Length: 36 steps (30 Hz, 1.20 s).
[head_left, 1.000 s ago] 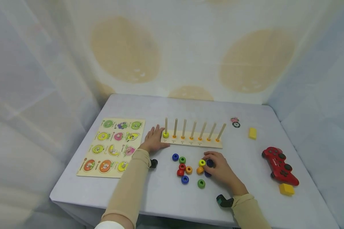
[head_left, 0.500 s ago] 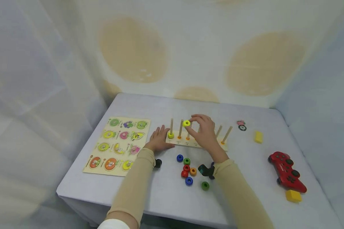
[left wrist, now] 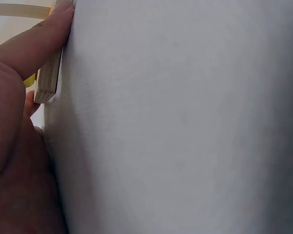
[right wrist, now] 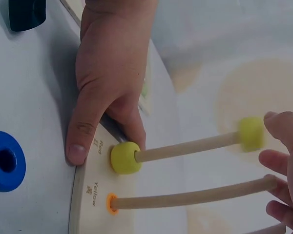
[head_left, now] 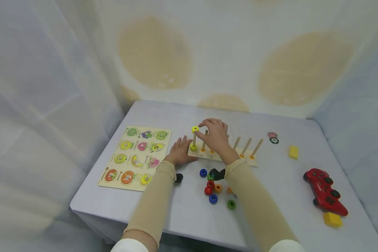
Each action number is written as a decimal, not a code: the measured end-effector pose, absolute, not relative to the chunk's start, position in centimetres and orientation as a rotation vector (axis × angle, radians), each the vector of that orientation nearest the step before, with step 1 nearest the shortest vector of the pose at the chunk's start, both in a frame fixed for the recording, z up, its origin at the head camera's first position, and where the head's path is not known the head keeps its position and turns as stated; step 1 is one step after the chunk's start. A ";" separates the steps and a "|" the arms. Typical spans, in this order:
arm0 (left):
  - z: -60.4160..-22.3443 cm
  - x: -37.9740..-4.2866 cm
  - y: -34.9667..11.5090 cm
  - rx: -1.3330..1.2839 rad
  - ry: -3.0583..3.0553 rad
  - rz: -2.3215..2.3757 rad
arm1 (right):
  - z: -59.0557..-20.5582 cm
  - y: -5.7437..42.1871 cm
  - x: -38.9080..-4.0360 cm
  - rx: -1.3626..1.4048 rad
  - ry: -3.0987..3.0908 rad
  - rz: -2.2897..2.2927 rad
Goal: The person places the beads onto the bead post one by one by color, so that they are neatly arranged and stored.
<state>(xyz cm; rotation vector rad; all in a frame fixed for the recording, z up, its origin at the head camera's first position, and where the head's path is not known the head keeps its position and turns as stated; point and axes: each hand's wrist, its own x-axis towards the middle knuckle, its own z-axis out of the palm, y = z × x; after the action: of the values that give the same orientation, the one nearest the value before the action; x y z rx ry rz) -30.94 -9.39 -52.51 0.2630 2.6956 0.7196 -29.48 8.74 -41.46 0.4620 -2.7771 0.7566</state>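
Note:
My left hand point(head_left: 180, 152) holds the left end of a wooden peg board point(head_left: 223, 159), its thumb point(right wrist: 77, 153) along the front edge and its other fingers at the end and behind. One yellow bead point(right wrist: 126, 157) sits at the foot of the first peg. A second yellow bead point(right wrist: 251, 134), slightly blurred, is threaded on that peg near its top. My right hand point(head_left: 216, 137) is right beside this upper bead; in the right wrist view its fingertips are spread just beyond the peg's tip, apart from the bead.
Several loose beads, among them a blue bead point(head_left: 213, 199) and a green bead point(head_left: 231, 204), lie in front of the peg board. A fruit puzzle board point(head_left: 133, 157) lies left. Rightward are a red game controller point(head_left: 325, 191), yellow blocks point(head_left: 293, 152) and a small pink-and-black piece point(head_left: 273, 138).
My right hand picked up a yellow bead from the loose pile, carried it up and left, and put it onto the first peg's top. My left hand stays at the board's end.

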 end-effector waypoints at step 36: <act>-52.2 -30.7 -9.7 0.319 2.693 0.742 | -51.4 15.9 -16.9 0.803 -2.995 0.823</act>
<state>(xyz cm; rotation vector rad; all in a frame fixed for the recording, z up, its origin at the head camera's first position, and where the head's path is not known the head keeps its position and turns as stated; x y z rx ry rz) -30.71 -9.72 -52.23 0.3192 2.6926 0.7419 -16.89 15.92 -51.40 0.8034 -2.9952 0.8229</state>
